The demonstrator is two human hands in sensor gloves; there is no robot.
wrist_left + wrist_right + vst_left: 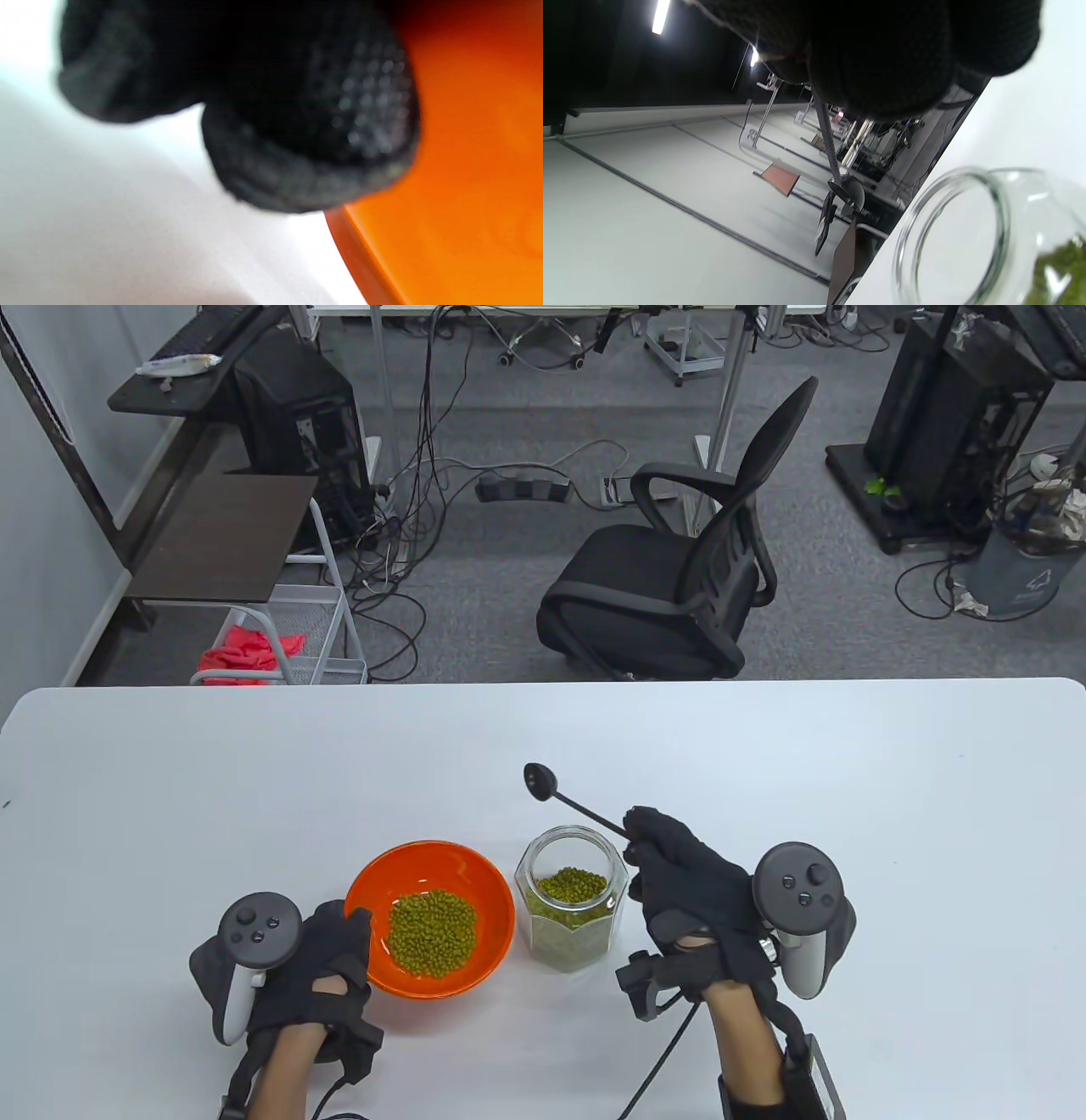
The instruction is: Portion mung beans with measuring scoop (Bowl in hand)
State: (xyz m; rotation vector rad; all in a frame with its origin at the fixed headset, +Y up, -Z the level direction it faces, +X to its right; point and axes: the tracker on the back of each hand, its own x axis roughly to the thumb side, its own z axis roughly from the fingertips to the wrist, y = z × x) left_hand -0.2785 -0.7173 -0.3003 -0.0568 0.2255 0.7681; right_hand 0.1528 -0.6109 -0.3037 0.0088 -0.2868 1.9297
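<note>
Currently left hand (327,963) grips orange bowl (430,918) rim, beans (431,933) inside. Right hand (691,891) pinches scoop (577,806) handle, scoop raised just past open jar (570,908) beside it.

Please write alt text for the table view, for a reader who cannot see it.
A gloved right hand holds a black scoop above an open glass jar of mung beans, while the left hand grips the rim of an orange bowl holding beans, on a white table.

Orange bowl (430,920) of mung beans (432,931), open jar (570,906), raised black scoop (577,806)
</note>
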